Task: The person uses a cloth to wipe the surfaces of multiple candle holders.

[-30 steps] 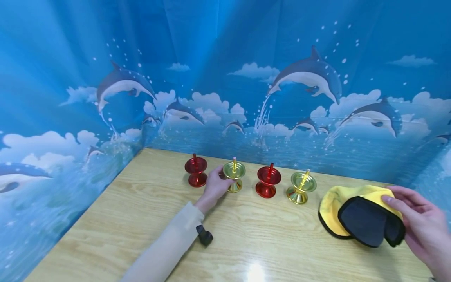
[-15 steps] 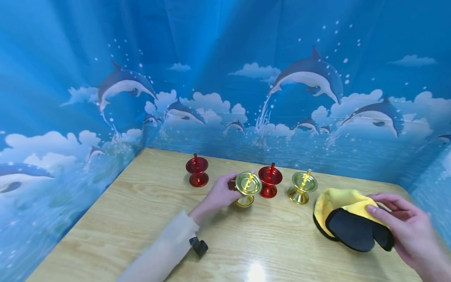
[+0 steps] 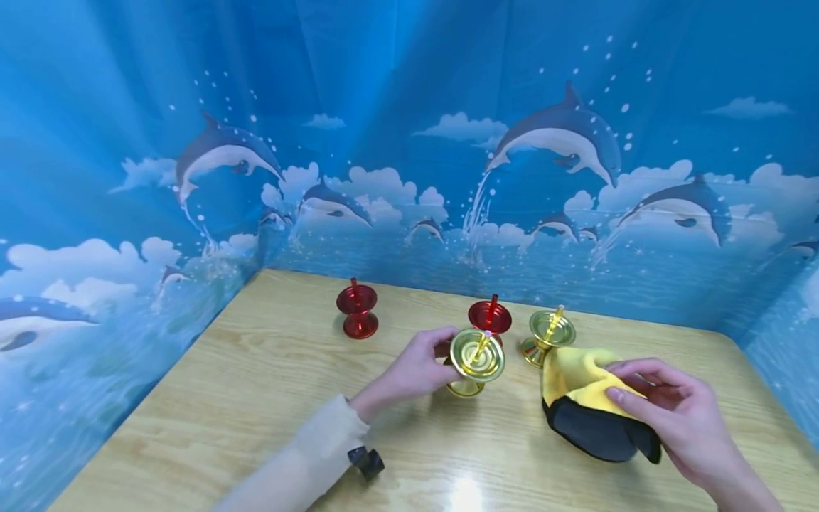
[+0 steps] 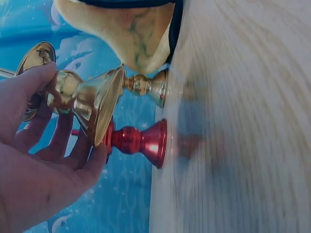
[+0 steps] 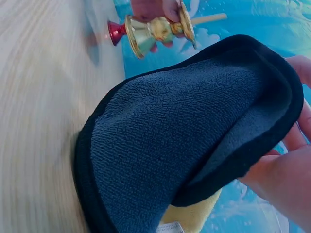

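- since the left hand (image 3: pixel 416 366) has a gold candle holder (image 3: pixel 476 355) in its grip, is that thing on the table (image 3: pixel 256 427) or up in the air?

- up in the air. check the left wrist view, there's a gap between its base and the wood. looks a little tipped too, dish end up, with a stick poking out of the dish.

- ok and how's it gripping?

- thumb across the narrow part below the dish, other fingers curled round from the far side.

- what about the right hand (image 3: pixel 672 412)?

- pinching a yellow cloth (image 3: pixel 585 380), thumb on one side and fingers on the other. it's yellow on one face, dark grey on the other, black trim all round. hangs over the table to the right of the lifted holder, well apart from it. can't tell if the bottom edge touches the wood.

- and the other holders?

- one red holder (image 3: pixel 489 315) stands right behind the lifted one, partly hidden. second gold holder (image 3: pixel 552 331) is upright just right of that, base partly behind the cloth, can't tell if they touch. far-left red holder (image 3: pixel 358 313) stands upright off by itself, near the dolphin backdrop (image 3: pixel 384 107).
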`<state>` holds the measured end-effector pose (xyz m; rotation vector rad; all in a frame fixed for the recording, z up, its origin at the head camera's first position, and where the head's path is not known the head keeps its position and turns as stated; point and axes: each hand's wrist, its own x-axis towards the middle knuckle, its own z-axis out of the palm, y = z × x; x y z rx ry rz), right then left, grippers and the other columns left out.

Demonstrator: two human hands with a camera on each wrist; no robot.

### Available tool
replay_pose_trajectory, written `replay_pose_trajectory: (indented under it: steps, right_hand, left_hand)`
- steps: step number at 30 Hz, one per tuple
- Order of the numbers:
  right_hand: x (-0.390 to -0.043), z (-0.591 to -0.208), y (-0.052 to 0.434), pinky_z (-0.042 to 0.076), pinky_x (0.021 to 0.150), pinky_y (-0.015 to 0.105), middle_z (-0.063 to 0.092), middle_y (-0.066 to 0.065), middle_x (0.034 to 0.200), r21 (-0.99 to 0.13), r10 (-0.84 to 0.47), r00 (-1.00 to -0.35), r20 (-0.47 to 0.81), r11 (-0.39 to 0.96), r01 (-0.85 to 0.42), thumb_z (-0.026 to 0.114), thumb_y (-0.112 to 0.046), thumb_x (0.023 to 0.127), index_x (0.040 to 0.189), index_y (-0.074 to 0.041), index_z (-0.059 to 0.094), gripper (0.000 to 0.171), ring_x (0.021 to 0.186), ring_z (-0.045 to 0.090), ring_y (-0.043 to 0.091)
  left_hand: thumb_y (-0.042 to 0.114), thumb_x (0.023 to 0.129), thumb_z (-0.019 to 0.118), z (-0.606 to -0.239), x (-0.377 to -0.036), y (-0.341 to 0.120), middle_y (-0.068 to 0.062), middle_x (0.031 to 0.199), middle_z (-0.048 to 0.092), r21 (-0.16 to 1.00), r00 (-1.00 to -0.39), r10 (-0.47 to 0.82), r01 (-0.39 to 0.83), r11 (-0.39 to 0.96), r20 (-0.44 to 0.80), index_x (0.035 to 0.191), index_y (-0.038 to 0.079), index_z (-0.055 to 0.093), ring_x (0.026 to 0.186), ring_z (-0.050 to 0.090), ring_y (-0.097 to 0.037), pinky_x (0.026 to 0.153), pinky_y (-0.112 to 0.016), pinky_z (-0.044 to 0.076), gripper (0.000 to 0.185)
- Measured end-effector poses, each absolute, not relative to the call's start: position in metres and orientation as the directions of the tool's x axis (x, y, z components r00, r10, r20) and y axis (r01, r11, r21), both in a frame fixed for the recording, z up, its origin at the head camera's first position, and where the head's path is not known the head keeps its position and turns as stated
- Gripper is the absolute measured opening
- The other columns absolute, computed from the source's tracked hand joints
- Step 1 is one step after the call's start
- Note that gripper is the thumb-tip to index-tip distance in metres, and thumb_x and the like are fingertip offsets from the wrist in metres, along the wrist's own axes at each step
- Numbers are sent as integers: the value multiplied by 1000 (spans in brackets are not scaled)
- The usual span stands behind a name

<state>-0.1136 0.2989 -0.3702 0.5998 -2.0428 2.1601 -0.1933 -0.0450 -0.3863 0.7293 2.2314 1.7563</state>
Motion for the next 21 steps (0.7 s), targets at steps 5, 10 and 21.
replay_pose_trajectory:
  steps: [5,10,21]
  right_hand:
    - [-113,-366,281,61,79,24,74,0,115,-927,-191,-908,372,-28,-374,56,27,87,115,5,68,37,106,72,9]
    - [-111,-356,261,61,78,24,74,1,113,-917,-198,-900,388,15,-399,61,25,86,111,6,68,32,105,72,10]
    - [-115,-350,217,61,80,24,75,-4,117,-887,-227,-894,386,175,-427,73,13,85,113,7,66,30,112,71,8]
  left_hand:
    - [2,82,81,-388,-188,-40,-9,121,71,949,-848,517,252,192,120,126,8,67,105,69,-13,95,-28,56,47]
    - [5,80,83,-388,-184,-37,-7,116,72,947,-842,525,259,191,124,125,10,69,98,66,-7,90,-24,56,47]
    - [7,81,83,-384,-176,-32,-6,116,72,939,-821,551,291,182,148,116,12,71,102,68,-11,88,-22,56,37]
